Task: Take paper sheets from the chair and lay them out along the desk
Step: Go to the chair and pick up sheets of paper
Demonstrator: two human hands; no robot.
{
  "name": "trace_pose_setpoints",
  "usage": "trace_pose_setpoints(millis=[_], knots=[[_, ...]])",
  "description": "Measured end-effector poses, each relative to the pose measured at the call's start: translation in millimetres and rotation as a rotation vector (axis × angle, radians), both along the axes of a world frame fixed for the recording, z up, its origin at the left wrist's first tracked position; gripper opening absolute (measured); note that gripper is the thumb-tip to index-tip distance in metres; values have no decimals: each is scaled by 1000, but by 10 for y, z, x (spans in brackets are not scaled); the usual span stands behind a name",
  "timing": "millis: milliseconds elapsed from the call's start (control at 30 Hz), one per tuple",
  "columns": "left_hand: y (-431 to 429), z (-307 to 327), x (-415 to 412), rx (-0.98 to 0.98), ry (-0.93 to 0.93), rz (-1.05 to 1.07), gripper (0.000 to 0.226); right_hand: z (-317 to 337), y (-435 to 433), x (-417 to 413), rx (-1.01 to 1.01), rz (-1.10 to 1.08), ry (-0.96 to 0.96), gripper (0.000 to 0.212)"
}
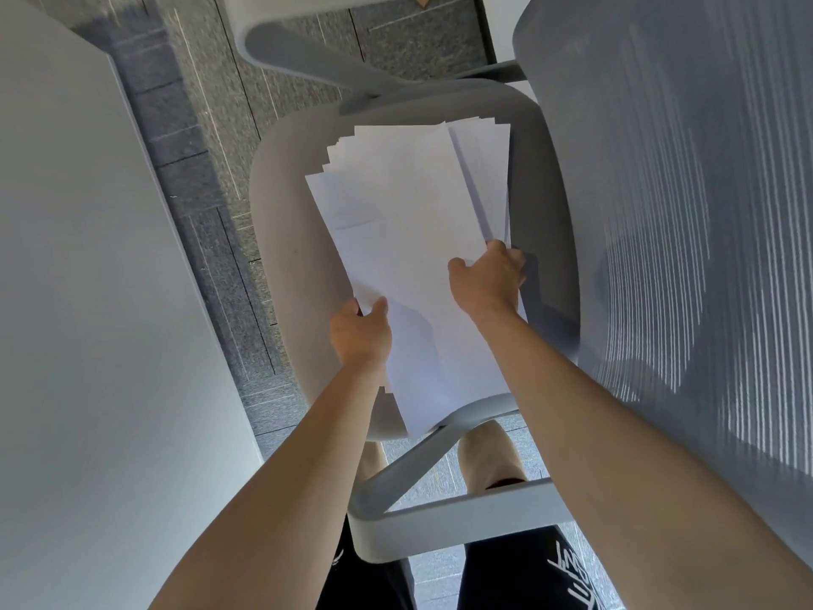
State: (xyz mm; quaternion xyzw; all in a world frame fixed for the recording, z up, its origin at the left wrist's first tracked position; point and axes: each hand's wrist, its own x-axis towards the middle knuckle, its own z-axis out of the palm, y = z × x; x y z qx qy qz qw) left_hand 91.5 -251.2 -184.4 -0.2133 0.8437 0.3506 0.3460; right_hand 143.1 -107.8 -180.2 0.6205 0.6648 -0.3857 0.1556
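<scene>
Nearest us: black shorts [528, 574] with white lettering on the right leg, cut off by the frame edge and not legible to us.

Item: chair arm [440, 512], pale grey moulded plastic, a smooth angular frame between us and the seat.

Item: chair [299, 257], with a smooth, rounded pale grey seat. Its backrest [660, 213] on the right is grey mesh, finely ribbed and striped with light.

Item: paper sheets [396, 204], plain white with no print we can read, lying in a loose fanned stack on the seat. The edges step out at the far left and far right corners. The long axis runs near to far, with the far end leaning slightly left and the near end overhanging the seat's near edge.

Item: left hand [360, 332], fingers curled, pinching the near left edge of the upper sheets with the thumb on top.

Item: right hand [488, 279], fingers curled round the right edge of the sheets, thumb lying on the top face.

Item: desk [66, 301], left, a flat, smooth white surface with a straight edge.

Item: carpet [206, 147], speckled grey tiles, between desk and chair.
</scene>
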Motion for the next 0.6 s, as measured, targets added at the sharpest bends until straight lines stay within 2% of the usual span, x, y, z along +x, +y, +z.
trace_pose_setpoints(millis=[67, 167, 300, 400, 467, 600], knots=[[-42, -36, -31, 39, -11, 21, 30, -24, 23, 22, -13, 2, -12, 54], [-86, -42, -57, 103, -20, 83, 30, -58, 60, 70, -19, -3, -28, 58], [-194, 23, -132, 256, -101, 169, 19, -8, 170, 145, -32, -25, -8, 66], [-281, 198, -238, 325, -145, 193, 30, 154, 277, 173, -72, -79, 82, 69], [-291, 428, -345, 388, -169, 200, 28, 351, 344, 166, -157, -134, 152, 61], [-276, 990, -618, 505, -210, 168, 4, 961, 425, 104, -393, -233, 367, 19]])
